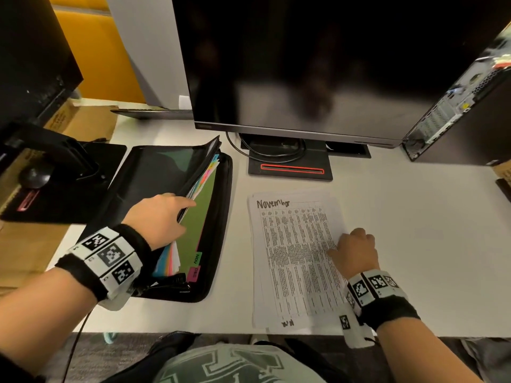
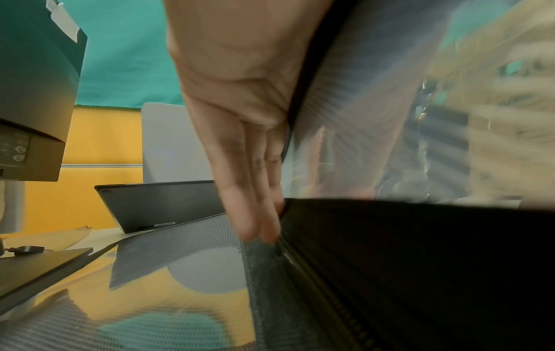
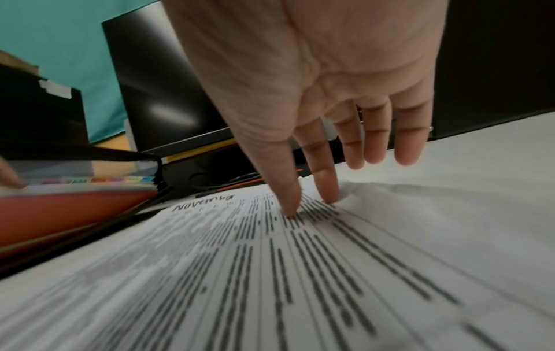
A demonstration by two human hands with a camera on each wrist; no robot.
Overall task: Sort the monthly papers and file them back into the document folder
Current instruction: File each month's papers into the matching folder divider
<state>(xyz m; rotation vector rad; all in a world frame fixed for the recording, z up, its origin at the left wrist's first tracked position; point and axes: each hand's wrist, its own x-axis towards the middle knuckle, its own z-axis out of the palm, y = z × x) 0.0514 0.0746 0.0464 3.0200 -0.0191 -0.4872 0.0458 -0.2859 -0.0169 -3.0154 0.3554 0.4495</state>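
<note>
A black zip document folder lies open on the white desk, left of centre. Its coloured dividers show a green NOV tab and a pink DEC tab. My left hand pinches the earlier leaves and holds them lifted off the green divider. In the left wrist view its fingers lie straight along a leaf, the thumb behind it. To the right lies a stack of printed papers, the top one headed "November". My right hand pinches that sheet at its right edge with thumb and forefinger, wrinkling it.
A dark monitor on its stand rises behind the papers, and a PC tower stands at the back right. A second monitor stand and a mouse sit left of the folder. The desk's front edge runs just below the papers.
</note>
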